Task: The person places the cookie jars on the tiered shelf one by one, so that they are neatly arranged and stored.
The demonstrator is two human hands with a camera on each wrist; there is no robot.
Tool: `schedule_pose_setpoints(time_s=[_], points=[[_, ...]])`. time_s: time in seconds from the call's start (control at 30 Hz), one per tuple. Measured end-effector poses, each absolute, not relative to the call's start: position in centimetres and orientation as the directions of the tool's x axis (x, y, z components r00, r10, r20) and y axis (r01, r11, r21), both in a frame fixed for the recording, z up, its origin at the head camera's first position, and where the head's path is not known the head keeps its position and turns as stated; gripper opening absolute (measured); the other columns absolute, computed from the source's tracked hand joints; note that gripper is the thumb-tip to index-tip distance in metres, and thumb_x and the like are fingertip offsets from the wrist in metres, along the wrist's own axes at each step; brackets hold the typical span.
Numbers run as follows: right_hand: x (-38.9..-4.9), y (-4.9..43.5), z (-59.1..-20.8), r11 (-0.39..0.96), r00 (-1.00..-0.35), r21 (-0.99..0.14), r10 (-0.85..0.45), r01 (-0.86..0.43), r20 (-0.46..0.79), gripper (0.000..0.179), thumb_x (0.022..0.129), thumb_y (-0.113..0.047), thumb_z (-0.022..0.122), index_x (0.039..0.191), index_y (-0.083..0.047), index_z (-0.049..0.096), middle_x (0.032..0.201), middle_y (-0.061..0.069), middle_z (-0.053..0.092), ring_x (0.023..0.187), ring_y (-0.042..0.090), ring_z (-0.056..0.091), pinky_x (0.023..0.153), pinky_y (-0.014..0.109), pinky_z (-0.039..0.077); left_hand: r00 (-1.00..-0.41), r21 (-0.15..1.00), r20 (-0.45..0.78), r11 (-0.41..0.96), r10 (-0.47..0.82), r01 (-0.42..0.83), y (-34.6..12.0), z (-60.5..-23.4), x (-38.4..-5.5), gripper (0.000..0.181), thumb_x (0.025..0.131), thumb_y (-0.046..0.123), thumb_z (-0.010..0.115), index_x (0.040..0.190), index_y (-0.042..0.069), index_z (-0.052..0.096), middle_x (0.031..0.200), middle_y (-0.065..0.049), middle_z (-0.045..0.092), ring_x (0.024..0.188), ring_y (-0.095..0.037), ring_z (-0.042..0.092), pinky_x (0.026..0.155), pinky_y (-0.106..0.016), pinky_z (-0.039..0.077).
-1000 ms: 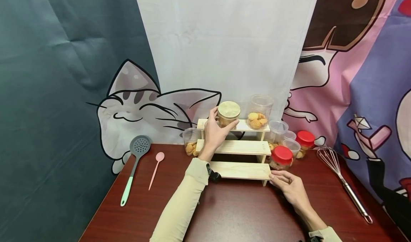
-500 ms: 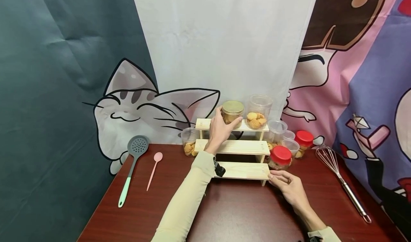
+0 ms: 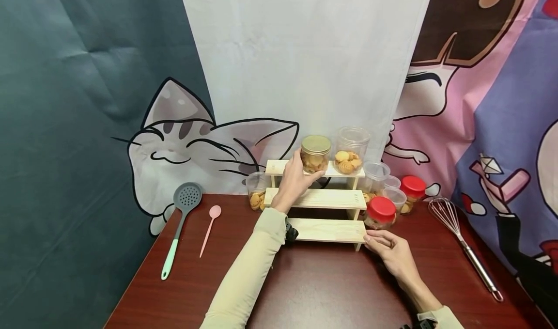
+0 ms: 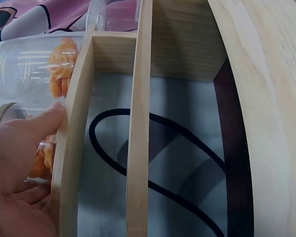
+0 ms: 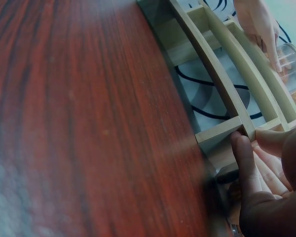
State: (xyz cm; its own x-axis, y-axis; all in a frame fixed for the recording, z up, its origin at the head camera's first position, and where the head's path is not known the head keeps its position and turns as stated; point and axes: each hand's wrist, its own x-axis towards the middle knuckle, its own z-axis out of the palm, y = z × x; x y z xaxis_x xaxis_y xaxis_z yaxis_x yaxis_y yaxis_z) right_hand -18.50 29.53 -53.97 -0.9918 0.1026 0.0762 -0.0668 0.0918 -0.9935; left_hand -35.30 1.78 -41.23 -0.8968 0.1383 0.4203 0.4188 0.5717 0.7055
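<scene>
A jar of cookies with a gold lid (image 3: pixel 316 147) stands upright on the top step of the three-step wooden rack (image 3: pixel 329 229). Beside it my left hand (image 3: pixel 293 181) has loosened, fingers along the jar's left side and thumb low in front. In the left wrist view the thumb of that left hand (image 4: pixel 19 153) lies against the step's edge. My right hand (image 3: pixel 394 257) pinches the right end of the rack's lowest step; the right wrist view shows this right hand (image 5: pixel 269 182) with finger and thumb on the corner. A taller clear jar (image 3: pixel 352 145) of cookies stands right of the gold-lidded one.
Right of the rack cluster clear tubs (image 3: pixel 376 171) and red-lidded jars (image 3: pixel 381 210). Another tub of cookies (image 3: pixel 257 191) stands at its left. A slotted turner (image 3: pixel 180 229) and pink spoon (image 3: pixel 211 227) lie left on the table (image 3: pixel 322 290); a whisk (image 3: pixel 466 251) lies right.
My left hand moved the gold-lidded jar slightly right on the top step, then loosened and drew a little left and down from it. My right hand has stayed at the rack's corner.
</scene>
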Motion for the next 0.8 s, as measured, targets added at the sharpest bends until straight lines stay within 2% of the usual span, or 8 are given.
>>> schedule_pose_setpoints(time_s=[0.23, 0.47, 0.6, 0.8], points=[[-18.4, 29.5, -53.9, 0.101, -0.991, -0.993, 0.112, -0.063, 0.074, 0.044, 0.101, -0.013, 0.078, 0.132, 0.016, 0.066, 0.104, 0.002, 0.085, 0.095, 0.004, 0.079, 0.088, 0.029, 0.065, -0.894, 0.681, 0.419, 0.596, 0.158, 0.425, 1.5, -41.5, -35.3, 0.104, 0.090, 0.045, 0.090, 0.168, 0.008, 0.032, 0.159, -0.018, 0.056, 0.147, -0.032, 0.056, 0.121, -0.047, 0.050], [-18.4, 29.5, -53.9, 0.100, -0.992, -0.993, 0.106, -0.063, 0.073, 0.044, 0.102, -0.013, 0.078, 0.133, 0.016, 0.066, 0.105, 0.002, 0.085, 0.096, 0.004, 0.079, 0.088, 0.028, 0.065, -0.897, 0.683, 0.408, 0.595, 0.171, 0.424, -0.3, -41.4, -34.2, 0.106, 0.091, 0.041, 0.090, 0.170, 0.007, 0.028, 0.164, -0.016, 0.051, 0.153, -0.036, 0.048, 0.125, -0.052, 0.044], [-18.4, 29.5, -54.0, 0.088, -0.992, -0.994, 0.112, -0.057, 0.066, 0.045, 0.101, -0.013, 0.079, 0.132, 0.016, 0.066, 0.105, 0.003, 0.085, 0.096, 0.004, 0.079, 0.088, 0.029, 0.065, -0.872, 0.669, 0.466, 0.586, 0.148, 0.456, -2.5, -41.8, -33.9, 0.096, 0.093, 0.037, 0.088, 0.167, 0.006, 0.035, 0.162, -0.015, 0.054, 0.149, -0.036, 0.051, 0.124, -0.054, 0.045], [-18.4, 29.4, -54.0, 0.084, -0.992, -0.995, 0.112, -0.052, 0.061, 0.046, 0.101, -0.015, 0.079, 0.133, 0.016, 0.066, 0.105, 0.004, 0.085, 0.095, 0.005, 0.080, 0.088, 0.030, 0.065, -0.811, 0.656, 0.584, 0.572, 0.030, 0.493, -6.7, -42.7, -34.4, 0.078, 0.093, 0.030, 0.087, 0.157, 0.004, 0.050, 0.151, -0.015, 0.063, 0.143, -0.036, 0.054, 0.121, -0.054, 0.045]])
